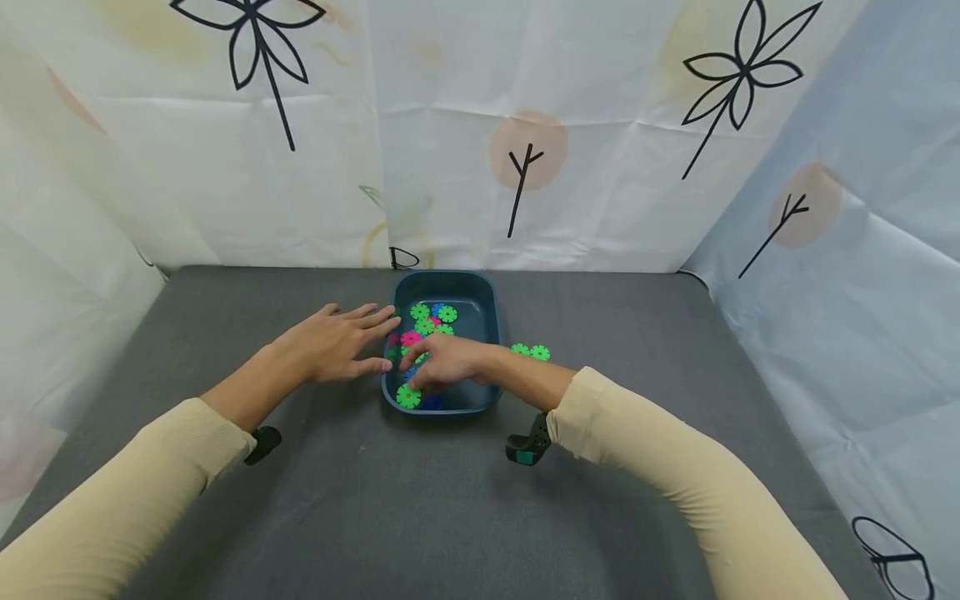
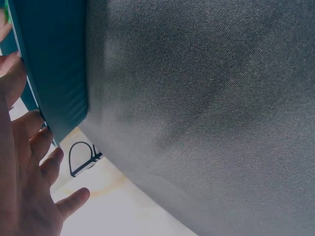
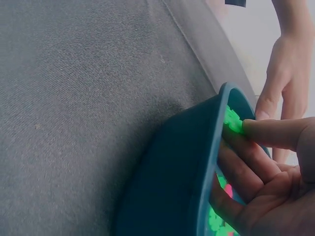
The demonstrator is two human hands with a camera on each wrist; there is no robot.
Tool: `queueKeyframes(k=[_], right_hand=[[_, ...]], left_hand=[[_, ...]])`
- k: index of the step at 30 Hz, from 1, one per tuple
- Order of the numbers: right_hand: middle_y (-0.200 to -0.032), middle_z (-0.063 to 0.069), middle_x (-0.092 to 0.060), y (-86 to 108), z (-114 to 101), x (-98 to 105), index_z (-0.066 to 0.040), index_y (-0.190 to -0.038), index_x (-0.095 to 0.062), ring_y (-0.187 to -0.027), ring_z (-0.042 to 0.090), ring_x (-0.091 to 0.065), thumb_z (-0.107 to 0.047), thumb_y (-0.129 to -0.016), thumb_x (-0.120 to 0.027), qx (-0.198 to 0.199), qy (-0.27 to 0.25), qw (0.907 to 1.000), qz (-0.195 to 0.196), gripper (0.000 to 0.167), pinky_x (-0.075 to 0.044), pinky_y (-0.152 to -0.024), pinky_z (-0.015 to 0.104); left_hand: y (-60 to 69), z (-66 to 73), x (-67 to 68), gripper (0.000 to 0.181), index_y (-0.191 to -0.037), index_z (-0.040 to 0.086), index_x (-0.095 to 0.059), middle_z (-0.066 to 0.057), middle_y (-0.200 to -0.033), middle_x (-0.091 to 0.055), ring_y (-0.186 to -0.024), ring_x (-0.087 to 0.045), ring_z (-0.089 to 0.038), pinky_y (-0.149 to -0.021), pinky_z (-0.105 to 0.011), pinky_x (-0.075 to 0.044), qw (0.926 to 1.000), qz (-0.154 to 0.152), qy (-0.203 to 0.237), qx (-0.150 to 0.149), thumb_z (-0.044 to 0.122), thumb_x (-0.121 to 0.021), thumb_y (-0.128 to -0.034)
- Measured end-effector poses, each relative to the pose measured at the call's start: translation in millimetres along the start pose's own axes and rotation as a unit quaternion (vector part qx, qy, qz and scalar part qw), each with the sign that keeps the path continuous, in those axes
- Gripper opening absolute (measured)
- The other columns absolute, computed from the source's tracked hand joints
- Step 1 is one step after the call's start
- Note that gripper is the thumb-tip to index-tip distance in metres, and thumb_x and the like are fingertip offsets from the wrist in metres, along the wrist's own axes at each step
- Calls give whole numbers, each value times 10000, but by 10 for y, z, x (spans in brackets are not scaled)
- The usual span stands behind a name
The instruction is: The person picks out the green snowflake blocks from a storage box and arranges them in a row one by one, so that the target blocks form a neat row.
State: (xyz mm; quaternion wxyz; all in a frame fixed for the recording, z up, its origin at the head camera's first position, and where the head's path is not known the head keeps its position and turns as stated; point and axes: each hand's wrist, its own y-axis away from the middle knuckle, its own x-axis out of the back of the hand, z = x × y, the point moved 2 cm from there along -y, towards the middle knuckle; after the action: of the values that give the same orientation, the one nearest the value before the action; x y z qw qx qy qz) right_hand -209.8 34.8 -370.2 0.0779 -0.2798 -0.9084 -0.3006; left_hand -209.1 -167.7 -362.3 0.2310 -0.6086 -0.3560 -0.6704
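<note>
Backdrop cloth (image 1: 450, 183), printed with plant outlines, spans the top of the frame. Below it, the grey counter (image 1: 360, 500) occupies the centre and lower area. My dark blue tray (image 1: 477, 312) stands near the centre of the frame; toothed discs lie mainly in its left half.

State of the hands: my left hand (image 1: 341, 342) is at the tray's left rim, fingers extended and spread, some fingertips against the rim, nothing gripped. My right hand (image 1: 450, 362) reaches into the tray from the right, fingers partly curled. In the right wrist view my thumb overlaps a green disc (image 3: 232, 118); I cannot tell whether it is pinched or lies behind the thumb. Pink discs (image 1: 410, 337) lie just beyond the fingers. Two loose green discs (image 1: 539, 352) show right of the tray, above my forearm.

Step in hand, as I judge it: picking one disc from the pile. Next move calls for: a firm thumb-and-finger pinch, then a lift clear of the rim, left hand steadying the tray.
</note>
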Motion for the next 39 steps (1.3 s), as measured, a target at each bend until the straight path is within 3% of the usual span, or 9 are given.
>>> queueKeyframes(k=[5,11,17,20,24,34,39], right_hand=[[-1033,75,-723,109,5,86,10,-1310,-602,-936,195,-701,-107,-965,-647,111,181,9997,83,367,-554,-877,330],[-950,125,-760,320,35,264,62,-1193,-647,-901,219,-736,-63,-934,-693,457,-143,9977,470,292,-556,-899,373],[-911,114,-765,578,137,501,35,-1114,-666,-889,245,-740,-72,-900,-738,494,-205,9922,1129,249,-551,-910,388],[-897,100,-765,712,227,635,26,-1102,-671,-907,290,-725,-90,-898,-742,418,-136,9870,1548,246,-563,-853,390],[-906,120,-762,879,383,812,35,-1100,-672,-920,328,-716,-107,-906,-738,431,-214,9774,2059,249,-572,-811,390],[-907,118,-761,1142,894,1080,71,-1068,-665,-776,130,-692,-158,-920,-735,441,-545,9367,3430,282,-554,-751,301],[-957,151,-757,1152,1207,1098,93,-1062,-649,-852,200,-729,-145,-929,-722,534,-767,9230,3733,282,-556,-836,414]], left_hand=[[-10,-3,-8,745,-1550,77,-350,-142,-1611,-289,-1469,-277,-370,-1082,-682,-279,10000,-34,13,34,551,-499,-994],[-25,-4,-12,748,-1557,83,-335,-139,-1617,-274,-1474,-263,-373,-1088,-684,-266,9999,-109,35,103,548,-501,-995],[-24,5,-5,752,-1558,78,-329,-145,-1616,-274,-1473,-263,-376,-1092,-682,-262,9998,-119,17,136,543,-504,-995],[-21,8,0,750,-1555,70,-333,-150,-1613,-279,-1470,-270,-379,-1090,-682,-266,9999,-90,-7,106,537,-508,-995],[-19,12,3,753,-1555,69,-332,-151,-1614,-277,-1471,-267,-379,-1090,-683,-264,9999,-98,-14,96,540,-507,-994],[-1,16,-3,746,-1557,75,-329,-137,-1617,-275,-1476,-266,-353,-1093,-675,-266,9999,-52,9,113,538,-501,-998],[2,20,-1,744,-1559,78,-328,-132,-1620,-270,-1478,-262,-352,-1095,-675,-262,9999,-64,8,140,537,-501,-999]])
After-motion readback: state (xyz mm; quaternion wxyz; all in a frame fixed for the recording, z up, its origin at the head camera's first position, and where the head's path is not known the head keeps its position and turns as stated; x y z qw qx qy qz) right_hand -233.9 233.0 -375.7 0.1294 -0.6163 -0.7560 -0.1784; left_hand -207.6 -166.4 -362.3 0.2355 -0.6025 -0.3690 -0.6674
